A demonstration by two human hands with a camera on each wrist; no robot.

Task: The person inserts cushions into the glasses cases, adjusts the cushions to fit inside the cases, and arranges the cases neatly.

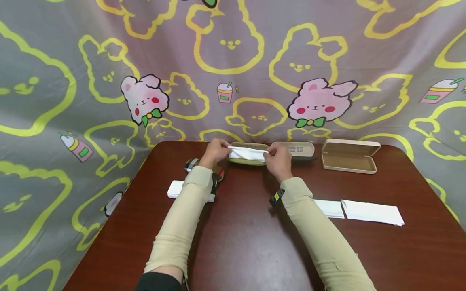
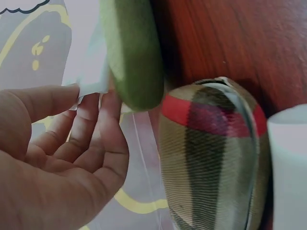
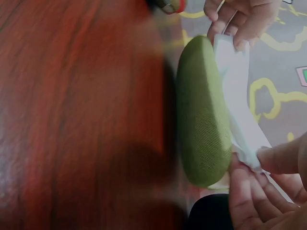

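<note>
Both hands stretch a folded white cloth [image 1: 248, 153] sideways over an open green glasses case [image 3: 204, 115] near the table's back edge. My left hand [image 1: 215, 152] pinches the cloth's left end between thumb and fingers. At the other end, my right hand [image 1: 279, 162] grips a corner the same way; the right wrist view has the thumb on top and fingers beneath. The cloth lies along the case's opening and covers most of its inside. Close beside the left hand is a plaid glasses case [image 2: 211, 158] with a red stripe, partly hidden by the forearm in the head view.
A white case [image 1: 175, 189] lies under the left forearm. To the right stand an open dark case with a beige lid [image 1: 303, 149] and an open beige case [image 1: 349, 163]. Two folded white cloths, one [image 1: 373, 212] farther right, lie near the right forearm. A patterned curtain [image 1: 255, 89] hangs behind.
</note>
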